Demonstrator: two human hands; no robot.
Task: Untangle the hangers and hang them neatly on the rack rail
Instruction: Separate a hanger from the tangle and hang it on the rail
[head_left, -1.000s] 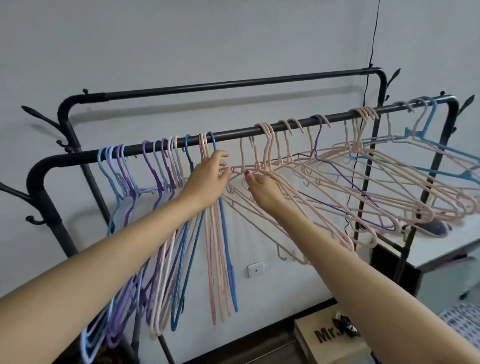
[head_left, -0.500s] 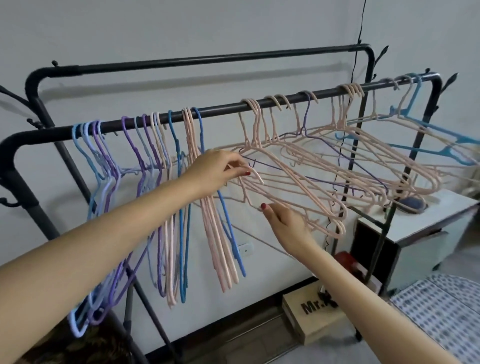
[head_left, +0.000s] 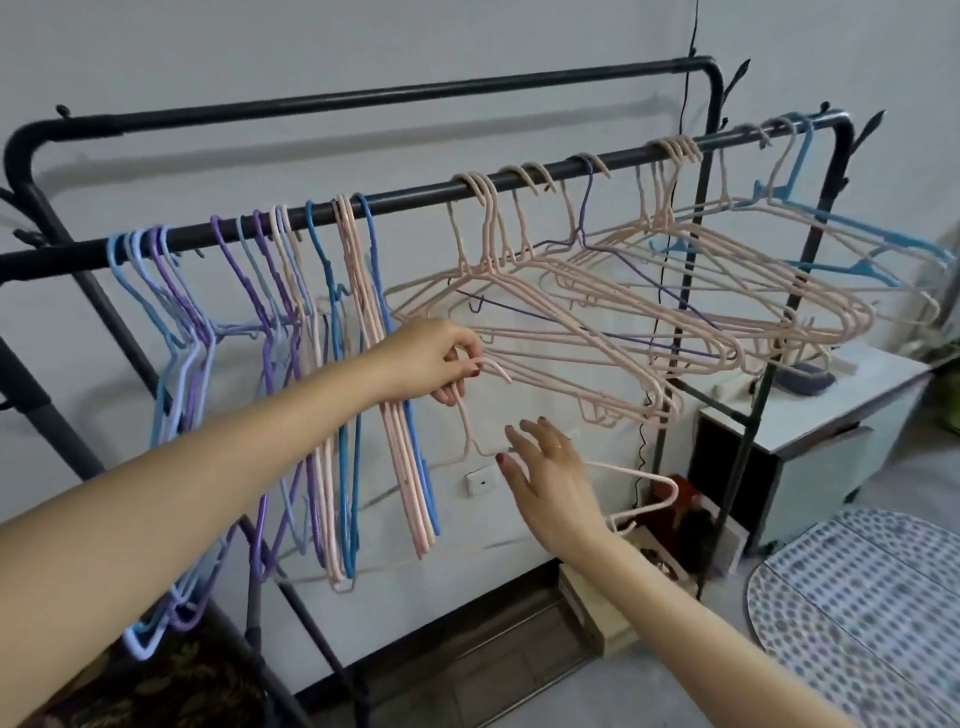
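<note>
The left hand (head_left: 434, 361) pinches the hook of a pink hanger (head_left: 644, 480) held off and below the front rack rail (head_left: 415, 200). The right hand (head_left: 550, 475), fingers spread and gripping nothing, rests against that hanger's shoulder. Sorted hangers (head_left: 291, 332) hang straight at the rail's left; tangled pink hangers (head_left: 623, 312) splay out at its right.

Home room: clothes rack (head_left: 415, 200), white cabinet (head_left: 831, 415), patterned mat (head_left: 857, 597).
</note>
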